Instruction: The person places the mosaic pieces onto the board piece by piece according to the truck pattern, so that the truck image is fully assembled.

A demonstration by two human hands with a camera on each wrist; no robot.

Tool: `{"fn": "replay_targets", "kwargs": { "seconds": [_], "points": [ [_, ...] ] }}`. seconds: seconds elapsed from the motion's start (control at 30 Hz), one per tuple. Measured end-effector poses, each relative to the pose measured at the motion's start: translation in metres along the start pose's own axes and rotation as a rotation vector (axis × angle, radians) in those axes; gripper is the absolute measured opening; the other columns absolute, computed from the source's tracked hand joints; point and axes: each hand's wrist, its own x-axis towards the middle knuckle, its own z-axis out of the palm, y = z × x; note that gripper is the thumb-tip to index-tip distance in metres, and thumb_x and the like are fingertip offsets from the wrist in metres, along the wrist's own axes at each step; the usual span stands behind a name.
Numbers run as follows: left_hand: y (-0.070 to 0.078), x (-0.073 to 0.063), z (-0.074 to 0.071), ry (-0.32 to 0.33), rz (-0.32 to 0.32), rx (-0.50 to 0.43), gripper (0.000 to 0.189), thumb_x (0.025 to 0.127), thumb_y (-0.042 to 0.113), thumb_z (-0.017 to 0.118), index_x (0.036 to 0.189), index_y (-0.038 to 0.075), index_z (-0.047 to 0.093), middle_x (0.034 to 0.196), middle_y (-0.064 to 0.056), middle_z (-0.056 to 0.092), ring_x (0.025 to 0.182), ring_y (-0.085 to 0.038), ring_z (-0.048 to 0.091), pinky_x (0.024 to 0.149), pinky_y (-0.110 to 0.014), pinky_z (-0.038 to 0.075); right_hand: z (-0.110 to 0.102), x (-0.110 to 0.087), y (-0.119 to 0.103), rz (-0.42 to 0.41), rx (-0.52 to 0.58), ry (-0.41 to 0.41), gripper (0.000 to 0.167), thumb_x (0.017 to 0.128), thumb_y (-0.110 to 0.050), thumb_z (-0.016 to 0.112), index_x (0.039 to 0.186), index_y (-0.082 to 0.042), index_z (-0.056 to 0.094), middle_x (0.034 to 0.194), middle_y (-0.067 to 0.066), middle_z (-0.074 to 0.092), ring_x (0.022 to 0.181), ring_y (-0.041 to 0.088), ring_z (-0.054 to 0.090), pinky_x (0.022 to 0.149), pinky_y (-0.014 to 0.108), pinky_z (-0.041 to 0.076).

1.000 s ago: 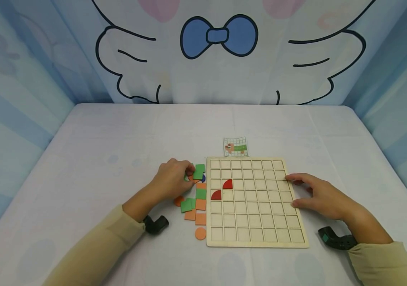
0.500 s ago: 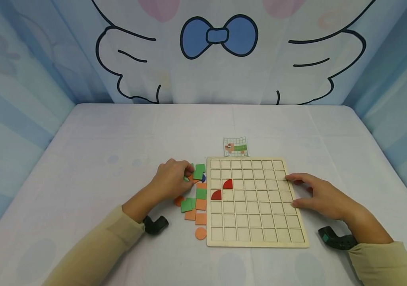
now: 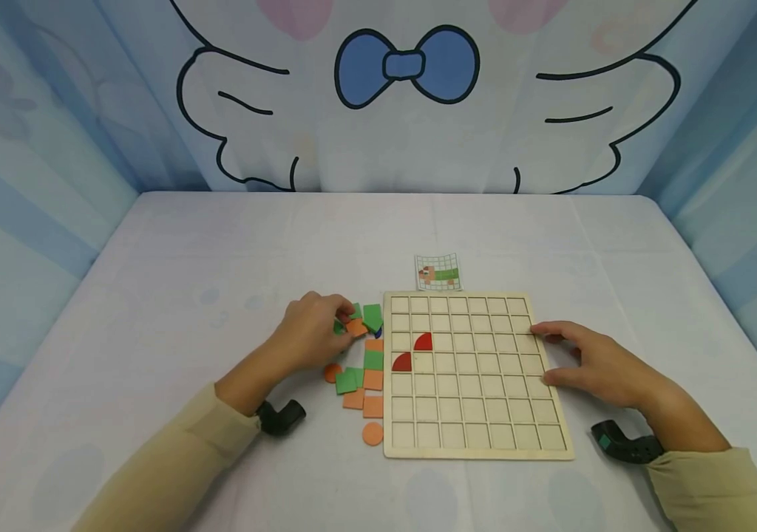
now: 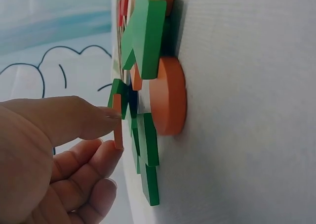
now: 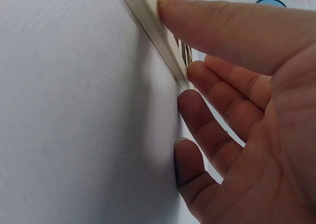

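My left hand [image 3: 308, 332] pinches a thin orange square tile [image 3: 355, 327] between thumb and fingers. In the left wrist view that orange tile [image 4: 117, 135] stands edge-on, just off the green tiles [image 4: 150, 184] and an orange round piece [image 4: 168, 96]. A green tile [image 3: 372, 316] lies beside the pinched one, partly covering a blue piece [image 3: 378, 334]. Right of the pile lies a wooden grid board [image 3: 478, 453] bearing two red quarter-circles [image 3: 423, 342]. My right hand [image 3: 598, 366] touches the board's right edge, its thumb [image 5: 207, 26] on the rim and fingers loosely bent.
Beyond the board lies a small picture card [image 3: 438, 273] with a gridded orange-and-green figure. Loose orange tiles [image 3: 373, 407], green tiles [image 3: 347, 382] and an orange disc [image 3: 372, 434] line the board's left side. A patterned curtain [image 3: 405, 148] hangs behind the table.
My left hand has drawn slightly left, and the orange tile shows more fully in its pinch. The green tile beside it has shifted and turned. The right hand stays put.
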Motion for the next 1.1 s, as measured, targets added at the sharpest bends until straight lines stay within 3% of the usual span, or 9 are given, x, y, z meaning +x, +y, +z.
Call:
{"fn": "replay_targets", "kwargs": {
  "seconds": [0.23, 0.5, 1.1],
  "points": [
    [-0.001, -0.003, -0.003, 0.029, 0.053, -0.003, 0.030, 0.089, 0.019, 0.074, 0.114, 0.005, 0.069, 0.101, -0.001, 0.070, 0.096, -0.024, 0.057, 0.083, -0.042, 0.045, 0.000, 0.000, 0.000, -0.003, -0.011, 0.004, 0.068, 0.086, -0.022, 0.080, 0.143, -0.003, 0.048, 0.140, 0.019, 0.052, 0.126, 0.038, 0.046, 0.098, 0.059, 0.038],
    [0.001, -0.004, -0.005, 0.025, 0.065, -0.023, 0.031, 0.090, 0.019, 0.074, 0.116, 0.005, 0.069, 0.104, -0.001, 0.070, 0.100, -0.025, 0.056, 0.088, -0.044, 0.044, 0.000, 0.000, -0.001, 0.010, 0.007, 0.001, 0.068, 0.085, -0.021, 0.081, 0.143, -0.003, 0.048, 0.141, 0.020, 0.050, 0.128, 0.040, 0.045, 0.099, 0.060, 0.038],
    [0.022, 0.004, -0.001, -0.067, 0.080, -0.096, 0.033, 0.089, 0.020, 0.076, 0.118, 0.008, 0.068, 0.106, 0.002, 0.066, 0.098, -0.019, 0.051, 0.084, -0.034, 0.046, 0.000, -0.001, -0.001, 0.009, 0.011, 0.004, 0.066, 0.086, -0.021, 0.080, 0.142, -0.005, 0.049, 0.141, 0.019, 0.051, 0.127, 0.039, 0.045, 0.097, 0.058, 0.038]
  ]
}}
